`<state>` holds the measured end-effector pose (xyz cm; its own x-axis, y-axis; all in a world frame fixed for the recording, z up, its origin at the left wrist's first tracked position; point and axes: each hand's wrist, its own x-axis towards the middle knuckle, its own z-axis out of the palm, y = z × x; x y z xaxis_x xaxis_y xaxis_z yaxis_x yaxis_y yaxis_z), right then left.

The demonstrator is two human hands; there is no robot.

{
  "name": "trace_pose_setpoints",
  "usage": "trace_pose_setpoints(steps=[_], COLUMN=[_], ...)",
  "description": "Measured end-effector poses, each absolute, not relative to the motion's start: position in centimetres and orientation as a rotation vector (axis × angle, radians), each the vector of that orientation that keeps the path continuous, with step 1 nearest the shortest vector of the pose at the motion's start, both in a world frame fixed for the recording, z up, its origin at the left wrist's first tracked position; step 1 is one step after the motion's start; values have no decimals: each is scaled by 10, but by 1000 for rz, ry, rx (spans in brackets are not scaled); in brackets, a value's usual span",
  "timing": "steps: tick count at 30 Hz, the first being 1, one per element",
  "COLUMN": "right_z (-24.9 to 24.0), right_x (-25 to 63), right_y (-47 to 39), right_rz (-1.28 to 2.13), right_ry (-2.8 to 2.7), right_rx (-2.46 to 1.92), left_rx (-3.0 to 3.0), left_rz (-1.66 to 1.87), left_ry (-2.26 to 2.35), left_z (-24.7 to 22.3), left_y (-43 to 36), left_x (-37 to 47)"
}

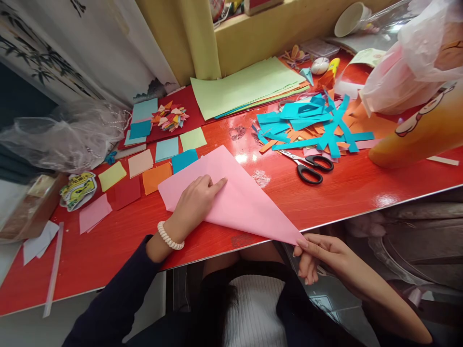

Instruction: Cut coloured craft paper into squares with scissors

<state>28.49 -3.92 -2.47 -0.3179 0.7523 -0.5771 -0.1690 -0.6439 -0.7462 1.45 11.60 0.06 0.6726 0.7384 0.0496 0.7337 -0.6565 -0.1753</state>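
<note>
A large pink sheet of paper, folded to a long point, lies at the front edge of the red table. My left hand presses on its left part, the index finger stretched out and the other fingers partly curled. At the sheet's right tip, past the table edge, my right hand pinches the paper between thumb and index finger. Black-handled scissors rest to the right of the sheet, beside a pile of cut blue strips.
Small coloured paper squares spread left of the sheet. Green sheets are stacked behind. An orange cylinder and a plastic bag stand at right. A clear ruler crosses the front edge at far left.
</note>
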Motion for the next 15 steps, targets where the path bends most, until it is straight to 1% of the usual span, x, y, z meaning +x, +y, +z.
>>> trace_pose_setpoints(steps=[12, 15], right_z=[-24, -31], right_x=[283, 287], right_y=[-40, -42], right_rz=[2012, 2003], right_ry=[-815, -885], right_rx=[-1327, -1346], left_rx=[-2671, -2666], left_rz=[68, 87], left_ry=[-1178, -1171], left_z=[4, 4], left_y=[114, 114], left_x=[17, 17])
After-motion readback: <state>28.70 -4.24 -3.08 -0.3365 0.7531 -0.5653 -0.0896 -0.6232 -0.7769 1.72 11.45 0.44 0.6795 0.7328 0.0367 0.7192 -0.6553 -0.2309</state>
